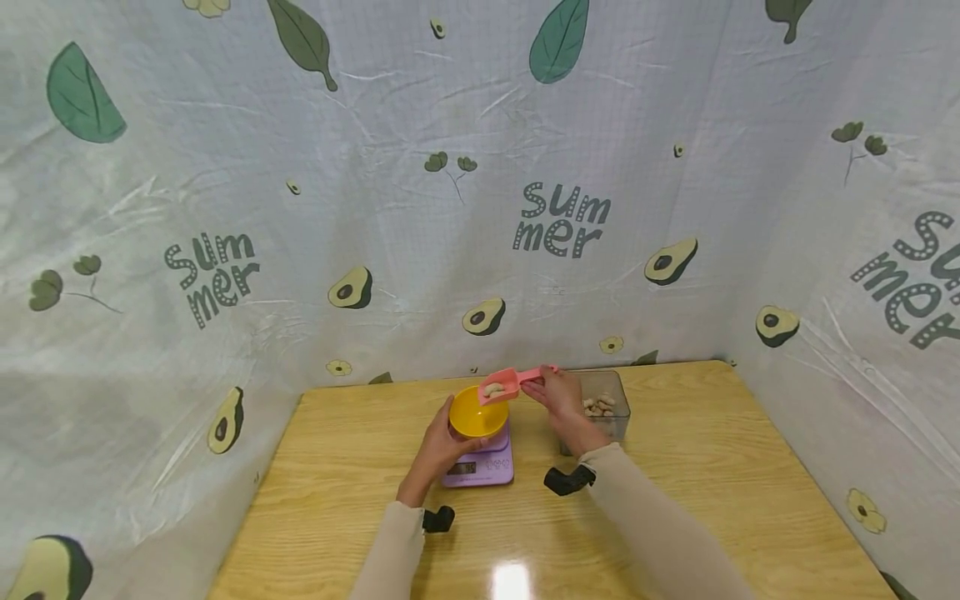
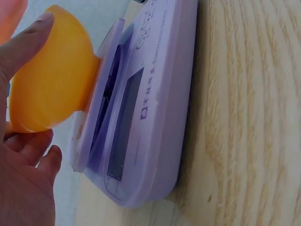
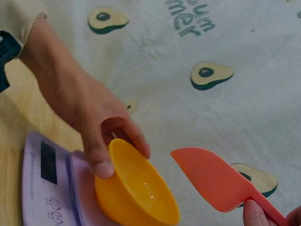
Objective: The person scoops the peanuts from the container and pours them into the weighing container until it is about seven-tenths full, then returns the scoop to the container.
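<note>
A yellow bowl (image 1: 474,418) stands on the platform of a purple kitchen scale (image 1: 493,475). My left hand (image 1: 441,446) holds the bowl from the left, thumb on the near side and fingers round the far side. The bowl's inside shows bare in the right wrist view. My right hand (image 1: 562,402) pinches the handle of a pink scoop (image 1: 511,381). Several pale nuts (image 1: 492,389) lie in the scoop, which is over the bowl's upper right rim. In the right wrist view, the scoop (image 3: 214,176) is apart from the bowl.
A grey see-through container (image 1: 617,427) with several nuts (image 1: 600,406) stands right of the scale, partly behind my right hand. The wooden table (image 1: 345,467) backs onto a white patterned sheet (image 1: 420,250), which also hangs along both sides.
</note>
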`<state>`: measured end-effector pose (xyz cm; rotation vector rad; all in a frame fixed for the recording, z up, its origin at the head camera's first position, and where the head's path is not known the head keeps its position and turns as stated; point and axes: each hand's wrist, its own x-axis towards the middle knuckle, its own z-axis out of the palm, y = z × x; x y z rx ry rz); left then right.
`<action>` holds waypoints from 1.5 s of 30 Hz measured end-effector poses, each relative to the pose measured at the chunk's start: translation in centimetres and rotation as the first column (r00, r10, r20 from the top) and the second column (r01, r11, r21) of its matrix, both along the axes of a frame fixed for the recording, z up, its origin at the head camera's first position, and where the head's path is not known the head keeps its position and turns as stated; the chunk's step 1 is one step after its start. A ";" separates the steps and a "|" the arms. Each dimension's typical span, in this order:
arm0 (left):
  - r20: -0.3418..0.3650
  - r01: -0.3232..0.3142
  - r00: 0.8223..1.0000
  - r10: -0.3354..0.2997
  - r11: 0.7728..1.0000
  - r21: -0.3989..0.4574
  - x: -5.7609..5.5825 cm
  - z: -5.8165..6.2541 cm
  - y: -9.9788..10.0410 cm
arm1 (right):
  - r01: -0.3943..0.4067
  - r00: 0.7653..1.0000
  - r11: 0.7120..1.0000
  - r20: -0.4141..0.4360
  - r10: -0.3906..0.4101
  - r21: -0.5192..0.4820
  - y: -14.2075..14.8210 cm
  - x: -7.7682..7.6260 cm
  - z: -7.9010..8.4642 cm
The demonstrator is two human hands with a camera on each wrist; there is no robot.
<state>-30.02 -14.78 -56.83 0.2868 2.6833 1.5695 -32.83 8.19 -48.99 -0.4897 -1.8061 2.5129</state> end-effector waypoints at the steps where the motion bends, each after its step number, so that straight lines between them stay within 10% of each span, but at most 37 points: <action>1: -0.001 -0.004 1.000 0.004 1.000 0.002 0.0 -0.1 0.0 | -0.005 1.000 0.999 -0.021 0.005 0.040 -0.3 0.0 -0.1; 5: -0.012 -0.025 1.000 0.025 1.000 -0.008 0.0 -0.3 -0.1 | -0.036 0.981 0.931 -0.167 0.103 0.363 -1.4 0.1 -0.7; 9: -0.029 -0.033 0.999 0.032 0.999 -0.007 0.1 -0.4 0.0 | -0.023 0.900 0.756 -0.315 0.300 0.654 -2.1 0.4 -1.4; 12: -0.033 -0.036 0.999 0.036 0.999 -0.003 0.1 -0.5 -0.1 | 0.005 0.844 0.709 -0.383 0.376 0.706 -2.2 0.7 -1.7; 17: -0.038 -0.044 0.998 0.043 0.999 -0.009 0.2 -0.3 -0.1 | 0.040 0.839 0.775 -0.443 0.317 0.630 -1.8 0.9 -1.4; 25: -0.109 -0.082 0.991 0.077 0.996 -0.045 0.7 0.7 0.0 | -0.034 0.953 0.984 -0.290 0.084 0.174 0.2 1.8 -0.2; 34: -0.235 -0.077 0.969 0.077 0.997 0.008 1.4 3.6 1.4 | 0.065 0.960 0.998 -0.273 -0.062 0.000 3.0 2.9 0.9; 45: -0.212 0.051 0.976 -0.044 0.998 0.026 1.1 6.8 6.3 | 0.177 0.944 0.984 -0.276 -0.178 -0.029 7.8 5.4 2.5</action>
